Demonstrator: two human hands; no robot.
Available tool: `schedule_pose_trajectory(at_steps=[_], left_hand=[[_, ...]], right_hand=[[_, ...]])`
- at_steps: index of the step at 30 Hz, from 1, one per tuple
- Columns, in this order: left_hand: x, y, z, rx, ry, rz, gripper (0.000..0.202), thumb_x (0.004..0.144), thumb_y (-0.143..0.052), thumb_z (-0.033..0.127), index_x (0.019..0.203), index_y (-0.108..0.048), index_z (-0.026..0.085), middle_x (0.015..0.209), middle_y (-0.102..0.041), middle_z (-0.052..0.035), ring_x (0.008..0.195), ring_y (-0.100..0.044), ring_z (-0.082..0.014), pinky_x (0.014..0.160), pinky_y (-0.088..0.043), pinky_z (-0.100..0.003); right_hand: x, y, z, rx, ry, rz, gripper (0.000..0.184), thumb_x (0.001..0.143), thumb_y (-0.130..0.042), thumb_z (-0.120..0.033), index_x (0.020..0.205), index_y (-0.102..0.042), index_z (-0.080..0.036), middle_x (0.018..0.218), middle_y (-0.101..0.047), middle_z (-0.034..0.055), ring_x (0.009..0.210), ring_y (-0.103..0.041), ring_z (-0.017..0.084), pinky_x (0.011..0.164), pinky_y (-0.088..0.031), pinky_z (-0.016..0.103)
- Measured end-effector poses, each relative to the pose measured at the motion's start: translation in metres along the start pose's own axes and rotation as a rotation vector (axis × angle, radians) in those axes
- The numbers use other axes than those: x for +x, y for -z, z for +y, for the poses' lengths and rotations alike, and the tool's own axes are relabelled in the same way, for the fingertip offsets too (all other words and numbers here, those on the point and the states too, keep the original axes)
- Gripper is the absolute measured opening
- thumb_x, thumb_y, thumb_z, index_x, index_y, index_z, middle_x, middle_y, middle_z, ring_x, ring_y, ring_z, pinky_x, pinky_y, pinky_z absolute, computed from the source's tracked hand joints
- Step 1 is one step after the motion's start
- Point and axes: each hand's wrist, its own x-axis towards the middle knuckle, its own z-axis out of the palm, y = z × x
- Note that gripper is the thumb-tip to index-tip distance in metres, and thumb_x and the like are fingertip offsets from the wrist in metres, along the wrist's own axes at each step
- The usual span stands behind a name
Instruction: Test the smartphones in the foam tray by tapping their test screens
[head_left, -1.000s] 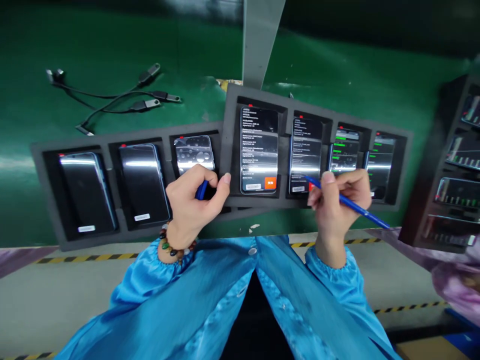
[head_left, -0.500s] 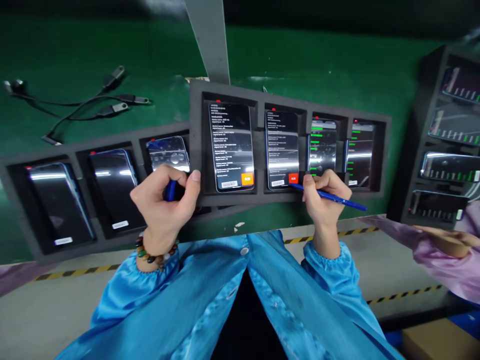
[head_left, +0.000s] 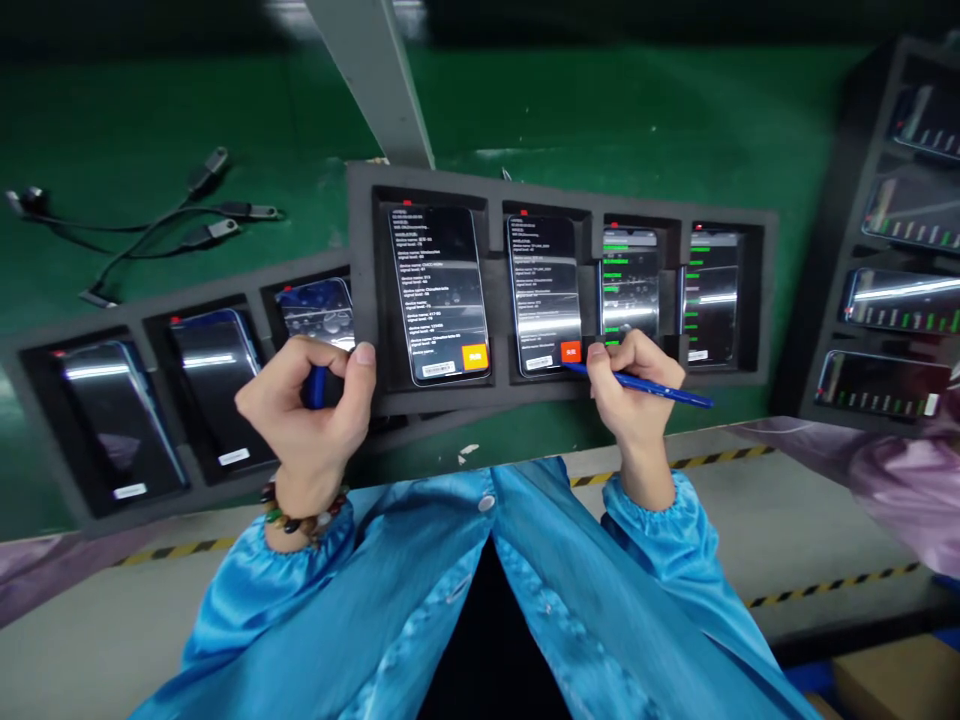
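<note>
My right hand [head_left: 636, 388] is closed around a blue pen [head_left: 664, 390]. The pen's tip is at the lower edge of the red button on a lit phone [head_left: 541, 285], second from left in a black foam tray [head_left: 450, 402]. Left of it, another phone [head_left: 435, 285] shows a text list and an orange button. Two phones with green lines, a nearer one [head_left: 630, 275] and a far-right one [head_left: 711, 290], lie in the same tray. My left hand [head_left: 311, 415] is curled round a blue object [head_left: 318, 386], mostly hidden, with its thumb by the tray's left edge.
A second foam tray [head_left: 199, 478] with dark-screened phones lies partly under the first. Black cables [head_left: 157, 220] rest on the green table [head_left: 600, 130] at the left. At the right stands another tray of phones [head_left: 840, 240], near a person's pink sleeve [head_left: 911, 480]. A grey post [head_left: 375, 80] rises behind.
The view has shifted, so the front tray and both hands appear slightly further left. The pen stays at the red button. The other person's hand at the right no longer shows.
</note>
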Motion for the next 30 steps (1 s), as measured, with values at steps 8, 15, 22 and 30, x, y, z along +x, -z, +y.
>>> schedule_pose_trajectory(at_steps=[8, 15, 22, 30], left_hand=[[0.0, 0.0, 0.001, -0.002, 0.014, -0.009, 0.03, 0.088, -0.084, 0.025, 0.071, -0.06, 0.018, 0.067, -0.058, 0.0033, 0.062, -0.051, -0.0113, 0.06, -0.038, -0.032], [0.001, -0.001, 0.006, 0.0, 0.062, -0.003, 0.029, 0.083, -0.085, 0.024, 0.071, -0.059, 0.019, 0.065, -0.057, 0.0039, 0.061, -0.05, -0.0113, 0.059, -0.037, -0.031], [0.004, -0.002, 0.007, 0.03, 0.098, 0.021, 0.026, 0.076, -0.085, 0.023, 0.069, -0.061, 0.018, 0.063, -0.057, 0.005, 0.057, -0.045, -0.0088, 0.057, -0.033, -0.028], [0.006, -0.005, 0.01, 0.008, 0.16, 0.075, 0.023, 0.067, -0.085, 0.02, 0.069, -0.062, 0.02, 0.064, -0.057, 0.0041, 0.058, -0.048, -0.0124, 0.059, -0.035, -0.03]], right_hand=[[0.0, -0.001, -0.003, 0.008, -0.017, -0.007, 0.048, 0.101, -0.07, -0.031, 0.066, -0.036, -0.027, 0.054, -0.042, -0.0088, 0.049, -0.042, 0.01, 0.052, -0.037, 0.029], [0.007, 0.011, -0.005, 0.165, -0.037, 0.059, 0.049, 0.101, -0.076, -0.036, 0.069, -0.039, -0.027, 0.047, -0.049, -0.0118, 0.036, -0.045, 0.009, 0.043, -0.037, 0.027], [0.021, 0.06, 0.018, 0.044, -0.056, 0.238, 0.055, 0.092, -0.089, -0.047, 0.07, -0.042, -0.028, 0.047, -0.054, -0.0115, 0.035, -0.051, 0.011, 0.04, -0.036, 0.028], [0.015, 0.071, 0.039, -0.011, 0.015, 0.284, 0.061, 0.095, -0.082, -0.049, 0.064, -0.033, -0.029, 0.044, -0.039, -0.0125, 0.035, -0.042, 0.01, 0.044, -0.032, 0.031]])
